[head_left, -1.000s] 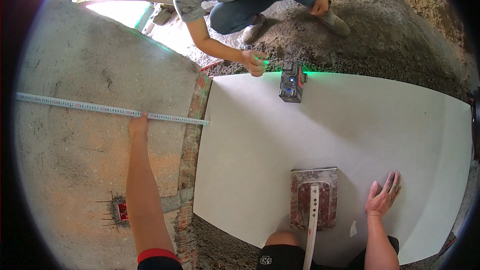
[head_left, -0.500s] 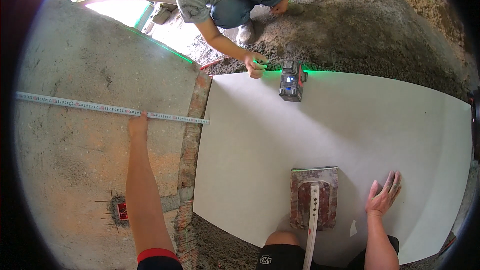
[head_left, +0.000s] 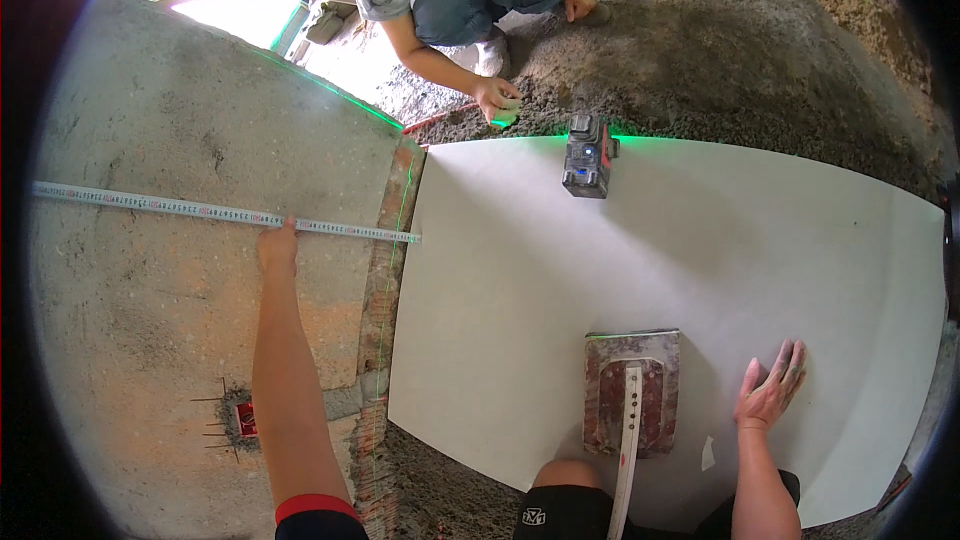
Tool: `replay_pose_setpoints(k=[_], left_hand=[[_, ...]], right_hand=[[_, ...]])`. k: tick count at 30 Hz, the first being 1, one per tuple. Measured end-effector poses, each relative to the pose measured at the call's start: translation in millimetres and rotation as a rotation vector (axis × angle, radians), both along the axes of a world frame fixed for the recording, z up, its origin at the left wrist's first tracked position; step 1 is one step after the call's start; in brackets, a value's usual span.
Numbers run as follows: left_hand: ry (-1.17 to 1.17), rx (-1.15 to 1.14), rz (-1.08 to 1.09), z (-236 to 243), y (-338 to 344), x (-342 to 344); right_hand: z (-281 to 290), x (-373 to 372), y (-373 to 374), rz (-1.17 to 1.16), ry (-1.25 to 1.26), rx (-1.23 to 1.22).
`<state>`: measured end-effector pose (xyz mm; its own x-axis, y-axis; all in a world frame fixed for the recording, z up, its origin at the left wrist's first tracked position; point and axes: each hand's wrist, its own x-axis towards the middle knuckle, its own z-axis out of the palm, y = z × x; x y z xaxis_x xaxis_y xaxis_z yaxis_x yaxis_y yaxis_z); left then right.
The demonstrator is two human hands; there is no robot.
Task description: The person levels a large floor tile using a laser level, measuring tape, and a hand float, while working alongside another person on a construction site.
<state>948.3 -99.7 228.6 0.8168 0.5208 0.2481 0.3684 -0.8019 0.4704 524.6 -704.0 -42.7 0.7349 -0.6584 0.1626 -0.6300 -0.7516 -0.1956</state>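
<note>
Spanning the wall (head_left: 190,330) at left, the extended tape measure (head_left: 170,206) has its free end over the near-left edge zone of the white slab (head_left: 500,280); whether it touches is unclear. Left hand (head_left: 277,250): closed in at the tape's lower edge, apparently pinching it; grip pressure cannot be told. Right hand (head_left: 770,395): palm down on the slab, fingers extended and slightly parted, nothing held. Done, as judged: slab down over rough dark mortar (head_left: 450,475), tape drawn out, laser level (head_left: 588,160) standing at the far edge, green line (head_left: 340,98) cast on the wall. Outstanding, as judged: no mark or noted reading visible; the brown plate (head_left: 632,410) rests on the slab, unheld by either hand. A co-worker's hand (head_left: 496,98) hovers near the far-left corner, lit green.
</note>
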Motion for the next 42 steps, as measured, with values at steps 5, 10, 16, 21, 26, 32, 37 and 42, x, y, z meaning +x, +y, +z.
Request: replay_pose_setpoints(k=[5, 10, 16, 21, 26, 32, 37, 42], left_hand=[[-0.037, -0.019, 0.020, -1, 14, 5], [-0.005, 0.006, 0.032, 1, 11, 6], [-0.004, -0.161, 0.018, 11, -20, -1], [0.038, -0.309, -0.064, 27, -49, 20], [-0.034, -0.414, -0.131, 37, -72, 58], [0.084, -0.323, -0.150, 33, -89, 107], [0.066, -0.358, -0.120, 22, -87, 132], [0.114, -0.262, -0.154, 18, -76, 141]], right_hand=[[3, 5, 2, -0.002, 0.002, -0.004], [2, 4, 1, 0.000, 0.011, 0.003], [-1, 3, -2, 0.011, -0.006, -0.006], [-3, 2, -2, 0.006, -0.026, -0.016], [4, 7, 2, -0.003, -0.004, 0.009], [3, 6, -2, 0.033, 0.012, -0.027], [0, 6, -6, 0.051, 0.049, -0.038], [4, 10, -4, 0.067, 0.083, -0.008]])
